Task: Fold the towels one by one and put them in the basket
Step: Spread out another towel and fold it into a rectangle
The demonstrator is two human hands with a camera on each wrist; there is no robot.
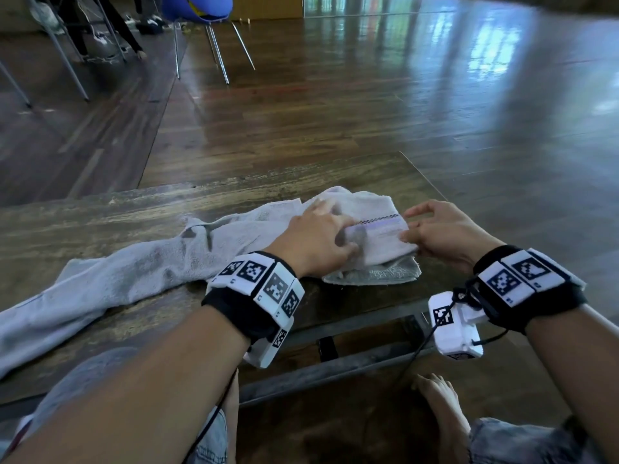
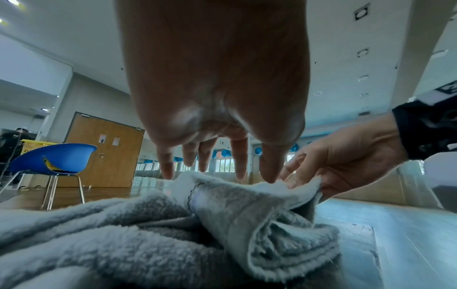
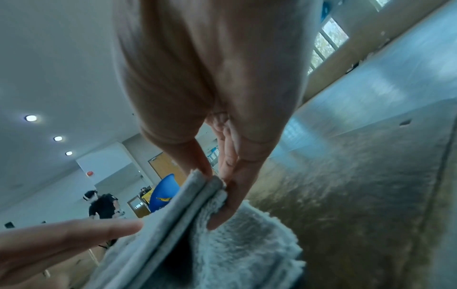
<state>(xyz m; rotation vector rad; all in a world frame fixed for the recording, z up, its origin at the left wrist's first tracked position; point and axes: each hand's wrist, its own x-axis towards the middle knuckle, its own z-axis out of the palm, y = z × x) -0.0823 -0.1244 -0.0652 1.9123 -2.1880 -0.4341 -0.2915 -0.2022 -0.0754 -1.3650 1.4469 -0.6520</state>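
A grey towel (image 1: 150, 266) lies across the low wooden table (image 1: 100, 209), its loose end trailing off the near left edge. Its right end is folded over into a thick pad (image 1: 385, 239) with a dark stitched stripe. My left hand (image 1: 321, 232) presses down on this pad with straight, spread fingers (image 2: 239, 160), tips touching the towel (image 2: 222, 215). My right hand (image 1: 413, 237) pinches the pad's right edge between thumb and fingers (image 3: 215, 178), holding the layers of the towel (image 3: 242, 244) together. No basket is in view.
The table's right edge (image 1: 425, 175) lies just beyond my right hand, with shiny wooden floor behind. A blue chair (image 1: 197, 8) with metal legs stands far back left. My knees and a bare foot (image 1: 442, 406) are under the table's near side.
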